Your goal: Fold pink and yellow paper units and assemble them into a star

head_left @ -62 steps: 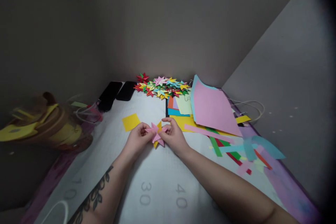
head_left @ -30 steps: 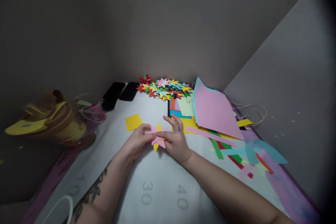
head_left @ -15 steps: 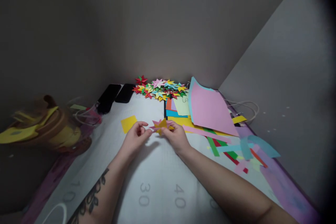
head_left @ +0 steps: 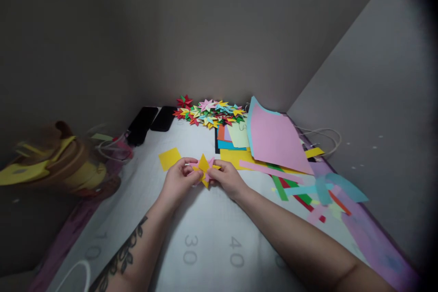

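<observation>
A folded paper star (head_left: pixel 204 164), yellow over pink, is held between both hands above the white mat. My left hand (head_left: pixel 178 176) pinches its left side with thumb and fingers. On the opposite side, my right hand (head_left: pixel 227 178) has its thumb on the front and its fingers partly hidden behind. The star's front faces me, its yellow points reaching up and down. Left of it, close to my left hand, lies a square of yellow paper (head_left: pixel 169 159).
Finished paper stars (head_left: pixel 208 112) are heaped at the back wall, right of two black phones (head_left: pixel 164 119). A large pink sheet (head_left: pixel 277 141) and paper strips (head_left: pixel 297 191) cover the right side. A brown pot-like object (head_left: pixel 65 159) stands at the left edge.
The star has turned from nearly edge-on to face me. My left hand has closed onto its left side; before, its fingers were beside the tip. My right hand keeps its grip.
</observation>
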`<action>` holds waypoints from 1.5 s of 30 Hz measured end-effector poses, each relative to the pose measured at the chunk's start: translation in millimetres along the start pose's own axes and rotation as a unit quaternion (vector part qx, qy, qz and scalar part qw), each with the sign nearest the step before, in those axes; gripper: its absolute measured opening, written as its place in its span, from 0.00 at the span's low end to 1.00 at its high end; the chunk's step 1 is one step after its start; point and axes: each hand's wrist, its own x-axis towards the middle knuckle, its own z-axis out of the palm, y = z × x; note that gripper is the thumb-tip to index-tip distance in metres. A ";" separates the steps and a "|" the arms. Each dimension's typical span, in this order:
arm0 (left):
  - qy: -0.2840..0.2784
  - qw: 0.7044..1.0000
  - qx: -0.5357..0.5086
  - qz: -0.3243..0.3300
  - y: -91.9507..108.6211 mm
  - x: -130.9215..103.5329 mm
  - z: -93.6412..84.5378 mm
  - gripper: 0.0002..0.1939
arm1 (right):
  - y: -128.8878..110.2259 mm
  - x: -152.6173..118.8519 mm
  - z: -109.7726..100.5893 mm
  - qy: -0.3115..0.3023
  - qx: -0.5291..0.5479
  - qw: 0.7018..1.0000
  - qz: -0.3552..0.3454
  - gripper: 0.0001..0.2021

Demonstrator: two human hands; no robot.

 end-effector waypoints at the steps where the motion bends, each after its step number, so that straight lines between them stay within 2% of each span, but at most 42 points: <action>1: 0.006 1.000 0.000 -0.002 -0.4 0.3 0.0 0.17 | 0.4 0.2 0.0 -0.001 0.005 1.000 -0.004 0.04; 5: 0.016 1.000 0.013 0.009 -0.1 0.1 0.9 0.15 | 1.4 -0.8 1.1 0.014 0.008 0.999 -0.047 0.07; 9: -0.005 0.998 0.055 0.021 3.0 -2.4 2.5 0.12 | 1.4 -3.4 1.2 0.055 -0.091 0.984 -0.146 0.05; 13: -0.034 0.998 0.053 0.028 5.7 -5.0 4.9 0.11 | 0.7 -5.7 -0.9 0.083 -0.209 0.941 -0.251 0.06; 19: -0.039 0.997 0.059 0.028 5.4 -6.6 5.4 0.10 | 3.3 -8.2 -4.0 0.117 -0.314 0.876 -0.346 0.06; 24: -0.047 0.997 0.043 0.039 6.8 -7.6 5.2 0.09 | 3.1 -10.0 -4.3 0.116 -0.355 0.843 -0.388 0.07; 28: -0.025 0.997 0.036 0.056 6.6 -7.1 5.4 0.08 | -0.7 -13.7 -2.5 0.147 -0.383 0.792 -0.452 0.08; 30: -0.023 0.997 0.028 0.066 5.3 -6.6 5.5 0.09 | -1.6 -14.9 -2.0 0.166 -0.381 0.776 -0.475 0.08; 33: -0.015 0.997 0.024 0.072 2.6 -6.3 6.1 0.09 | -1.0 -13.4 -2.4 0.150 -0.368 0.792 -0.463 0.07; 37: -0.023 0.999 0.005 0.038 -0.7 -6.3 7.3 0.09 | -0.7 -8.4 -2.6 0.095 -0.336 0.855 -0.384 0.06; 40: -0.029 0.999 -0.018 0.015 -2.5 -5.8 8.3 0.09 | -2.0 -6.9 -1.0 0.105 -0.299 0.896 -0.311 0.07; 45: -0.007 0.999 -0.052 0.009 -5.4 -6.1 12.5 0.09 | 1.4 -6.0 3.3 0.122 -0.221 0.938 -0.237 0.04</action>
